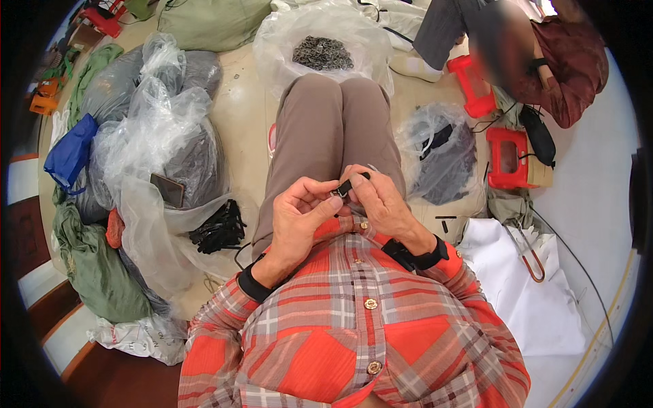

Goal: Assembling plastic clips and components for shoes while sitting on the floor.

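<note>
Above my lap, both hands meet at a short black strap (pixel 356 182) with a small shiny metal piece at its left end. The thumb and fingertips of my left hand (pixel 299 216) pinch that metal end. My right hand (pixel 384 205) closes round the other end of the strap, and its fingers partly cover it. A thin grey tip shows by my right knuckles; I cannot make out what it belongs to. Left of my legs lies a heap of similar black straps (pixel 218 228). Beyond my knees, a heap of small dark metal parts (pixel 322 53) rests on clear plastic.
Filled clear bags (pixel 163 129) crowd the left, with a phone (pixel 167 190) on them. A bag of dark pieces (pixel 442 160) lies right, near red plastic stools (pixel 507 158) and a white cloth (pixel 520 292). Another person (pixel 564 61) sits at the upper right.
</note>
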`<state>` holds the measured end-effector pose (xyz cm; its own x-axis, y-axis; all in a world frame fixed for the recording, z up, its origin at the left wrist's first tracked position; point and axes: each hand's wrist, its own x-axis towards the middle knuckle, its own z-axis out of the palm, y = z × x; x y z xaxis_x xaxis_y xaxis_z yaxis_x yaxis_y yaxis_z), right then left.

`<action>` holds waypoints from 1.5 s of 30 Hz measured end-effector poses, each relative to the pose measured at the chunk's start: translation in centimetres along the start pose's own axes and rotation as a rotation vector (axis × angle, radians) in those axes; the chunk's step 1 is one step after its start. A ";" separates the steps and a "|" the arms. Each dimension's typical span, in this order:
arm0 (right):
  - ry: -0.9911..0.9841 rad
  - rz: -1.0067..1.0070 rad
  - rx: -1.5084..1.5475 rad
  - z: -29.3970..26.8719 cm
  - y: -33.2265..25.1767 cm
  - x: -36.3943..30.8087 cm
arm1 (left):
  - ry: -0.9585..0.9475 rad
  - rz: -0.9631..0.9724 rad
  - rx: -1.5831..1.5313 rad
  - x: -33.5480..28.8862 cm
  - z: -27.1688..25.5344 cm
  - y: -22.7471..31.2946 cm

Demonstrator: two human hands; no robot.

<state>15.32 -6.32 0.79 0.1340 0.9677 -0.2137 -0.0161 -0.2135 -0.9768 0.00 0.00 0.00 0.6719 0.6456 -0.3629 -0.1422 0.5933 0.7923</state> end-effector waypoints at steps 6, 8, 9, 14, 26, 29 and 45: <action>0.013 -0.067 -0.068 -0.1 0.2 -0.7 | -0.012 -0.110 -0.347 -0.3 0.5 0.1; 0.011 -0.138 -0.115 -0.2 0.2 -0.5 | -0.008 -0.151 -0.368 -0.1 0.4 0.2; 0.012 -0.142 -0.114 -0.3 0.2 -0.4 | -0.009 -0.148 -0.364 0.0 0.4 0.4; -0.016 -0.352 -0.308 -0.4 0.7 0.2 | -0.005 -0.225 -0.329 0.8 0.2 0.8; -0.131 -0.297 -0.336 -1.9 -0.7 0.6 | -0.233 -0.197 0.083 1.5 0.2 3.5; -0.092 -0.316 -0.396 -1.9 -0.9 0.8 | -0.209 -0.231 0.144 1.9 0.3 3.9; -0.037 0.154 0.166 -2.4 -1.3 2.1 | -0.144 -0.258 0.052 3.2 0.6 4.4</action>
<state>18.03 -4.33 1.63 0.0806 0.9303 -0.3577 -0.1970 -0.3369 -0.9207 1.96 4.34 2.64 0.7780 0.3994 -0.4850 0.0816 0.7013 0.7082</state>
